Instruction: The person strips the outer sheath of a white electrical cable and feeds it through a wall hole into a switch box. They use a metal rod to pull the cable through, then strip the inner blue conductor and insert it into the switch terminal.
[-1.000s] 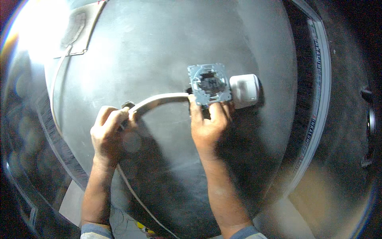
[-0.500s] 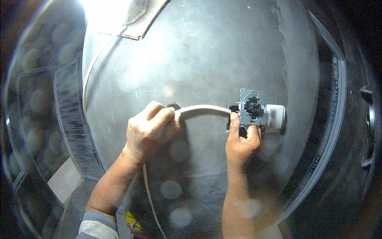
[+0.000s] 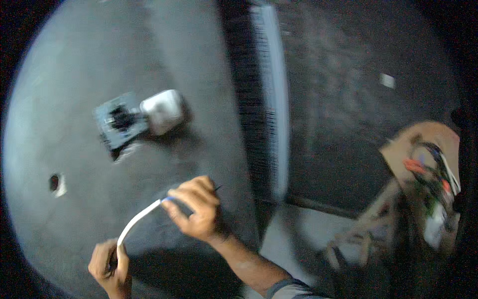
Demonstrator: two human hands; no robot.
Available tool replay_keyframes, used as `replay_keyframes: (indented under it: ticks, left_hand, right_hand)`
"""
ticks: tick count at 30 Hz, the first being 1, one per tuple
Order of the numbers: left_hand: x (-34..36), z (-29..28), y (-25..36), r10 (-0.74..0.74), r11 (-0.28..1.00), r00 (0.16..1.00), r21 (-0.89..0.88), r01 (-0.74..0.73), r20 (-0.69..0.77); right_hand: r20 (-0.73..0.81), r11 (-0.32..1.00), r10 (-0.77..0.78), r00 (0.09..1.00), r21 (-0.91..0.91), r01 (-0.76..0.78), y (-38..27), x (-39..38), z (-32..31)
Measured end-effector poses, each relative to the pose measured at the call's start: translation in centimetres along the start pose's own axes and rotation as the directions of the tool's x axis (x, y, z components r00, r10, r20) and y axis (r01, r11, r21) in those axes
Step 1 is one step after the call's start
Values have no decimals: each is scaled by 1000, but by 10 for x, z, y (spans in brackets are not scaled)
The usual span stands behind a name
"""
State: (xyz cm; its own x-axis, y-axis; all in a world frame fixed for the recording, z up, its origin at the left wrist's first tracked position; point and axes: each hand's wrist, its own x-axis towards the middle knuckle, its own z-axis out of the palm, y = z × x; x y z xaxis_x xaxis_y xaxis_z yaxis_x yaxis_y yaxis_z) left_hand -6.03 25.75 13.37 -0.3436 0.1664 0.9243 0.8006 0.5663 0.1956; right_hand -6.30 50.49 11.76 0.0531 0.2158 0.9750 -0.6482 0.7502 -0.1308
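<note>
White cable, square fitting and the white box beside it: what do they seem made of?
White cable: probably matt plastic sheath, bending smoothly. Square fitting: perhaps metal, by its grey-blue tone, around a black, likely plastic centre; blur hides the finish. White box: likely moulded plastic, pale and round-cornered; gloss unclear.

This looks like an unfinished room, an indoor building site: behind the right hand's fingers [image 3: 193, 190] is a bare grey wall [image 3: 194, 60], with an uncovered electrical fitting [image 3: 107, 119] on it above and left of them and an open dark hole [image 3: 54, 183] farther left. To the fingers' right a pale frame strip [image 3: 273, 99] edges the wall, and well beyond it blurred red items [image 3: 414, 166], seemingly tools, lie on a brown surface [image 3: 432, 129].
</note>
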Motion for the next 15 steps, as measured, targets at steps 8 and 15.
replay_keyframes:
  ticks: [8, 15]
  left_hand:
    - [-126, 25, -37, -201, 785, 868, -455, 420, 454]
    - [-228, 29, -25, -309, 353, 479, -368, 860, 822]
  right_hand:
    - [233, 932, 186, 954, -348, -97, -92, -64, -102]
    - [121, 628, 213, 969, -777, -41, -215, -37, -216]
